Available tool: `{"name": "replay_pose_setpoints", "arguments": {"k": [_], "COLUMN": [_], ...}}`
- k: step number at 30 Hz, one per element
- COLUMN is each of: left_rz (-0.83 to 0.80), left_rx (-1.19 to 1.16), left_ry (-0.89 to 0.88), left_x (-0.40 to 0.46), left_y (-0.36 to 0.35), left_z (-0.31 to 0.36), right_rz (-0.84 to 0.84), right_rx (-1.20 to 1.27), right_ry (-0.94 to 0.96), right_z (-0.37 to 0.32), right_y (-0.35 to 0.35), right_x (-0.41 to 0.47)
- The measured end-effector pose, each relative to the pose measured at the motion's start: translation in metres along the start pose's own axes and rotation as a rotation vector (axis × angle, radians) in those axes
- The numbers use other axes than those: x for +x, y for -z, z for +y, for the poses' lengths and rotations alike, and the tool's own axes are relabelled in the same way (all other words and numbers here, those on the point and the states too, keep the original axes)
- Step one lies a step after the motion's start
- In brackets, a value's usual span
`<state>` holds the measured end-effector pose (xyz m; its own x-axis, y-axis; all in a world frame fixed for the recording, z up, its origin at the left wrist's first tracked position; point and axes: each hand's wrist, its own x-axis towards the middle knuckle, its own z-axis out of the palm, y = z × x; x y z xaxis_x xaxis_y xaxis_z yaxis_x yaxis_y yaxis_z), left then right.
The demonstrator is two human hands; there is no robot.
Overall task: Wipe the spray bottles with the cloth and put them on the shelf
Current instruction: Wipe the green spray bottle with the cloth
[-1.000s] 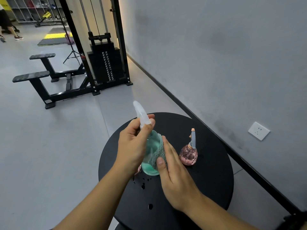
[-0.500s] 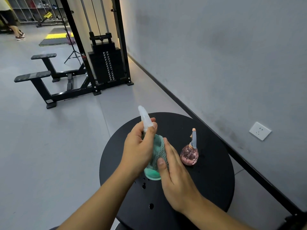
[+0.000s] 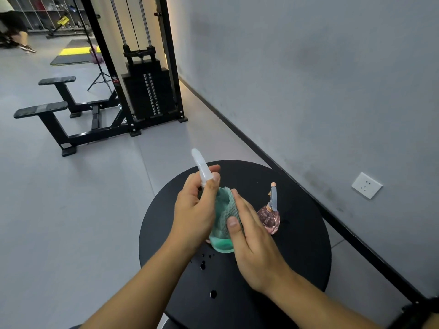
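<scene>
My left hand grips a green translucent spray bottle around its neck, just under the clear white nozzle. The bottle is held tilted over the round black table. My right hand holds a grey-green knitted cloth against the bottle's right side, thumb in front and fingers behind. A small pink round spray bottle with a grey-and-tan sprayer stands upright on the table just right of my right hand. No shelf is in view.
Water drops and small holes mark the tabletop near me. A grey wall with a white socket runs along the right. A black cable weight machine and benches stand on the grey floor behind.
My right hand with the cloth has slid slightly up the green bottle's side. My left hand keeps its grip and the nozzle has wobbled a little. The pink bottle has not moved.
</scene>
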<state>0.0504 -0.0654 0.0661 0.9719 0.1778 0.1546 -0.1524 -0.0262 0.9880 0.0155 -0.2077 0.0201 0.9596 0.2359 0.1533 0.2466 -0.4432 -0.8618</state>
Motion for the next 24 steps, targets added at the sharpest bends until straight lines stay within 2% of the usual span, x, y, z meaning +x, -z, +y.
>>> {"name": "replay_pose_setpoints", "arguments": {"k": [9,20,24], "left_rz": [0.010,-0.032,-0.081], "left_rx": [-0.006,-0.019,-0.045], "left_ry": [-0.022,0.054,0.143], "left_x": [0.005,0.001,-0.002], "left_y": [0.006,0.001,-0.005], "left_z": [0.003,-0.002,0.001], "right_rz": [-0.003,0.026,0.037], "right_rx": [-0.009,0.053,0.062], "right_ry": [0.002,-0.023,-0.039], "right_z": [0.006,0.007,0.006], "right_y": [-0.006,-0.005,-0.007], "right_x": [-0.001,0.000,0.001]}}
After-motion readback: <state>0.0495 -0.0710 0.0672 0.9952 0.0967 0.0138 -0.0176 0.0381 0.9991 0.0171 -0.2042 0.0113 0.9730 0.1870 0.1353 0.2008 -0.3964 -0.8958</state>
